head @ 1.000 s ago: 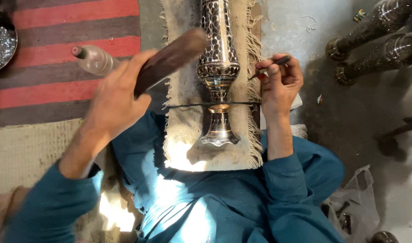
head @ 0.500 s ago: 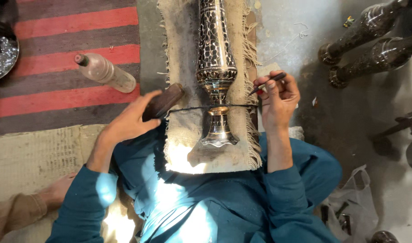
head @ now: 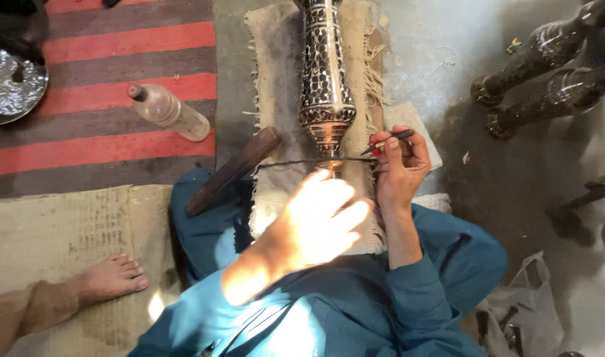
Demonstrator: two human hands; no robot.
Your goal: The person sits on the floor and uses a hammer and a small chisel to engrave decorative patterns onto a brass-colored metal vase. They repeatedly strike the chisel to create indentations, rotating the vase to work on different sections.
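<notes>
Your vase (head: 325,79) shows a silver-and-black honeycomb pattern; beside you lies a red-and-grey striped rug (head: 104,86), and your sleeves (head: 415,277) are teal.

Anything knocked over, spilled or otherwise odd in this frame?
One thing: the plastic bottle lies on its side on the striped rug, with no spill visible. The metal vase also lies flat on the burlap cloth, but that looks deliberate. The wooden mallet rests beside it.

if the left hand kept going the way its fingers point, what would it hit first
Most likely the narrow neck of the ornate metal vase lying on the burlap mat. The left hand points up and right, fingertips just short of it, though depth is unclear.
</notes>
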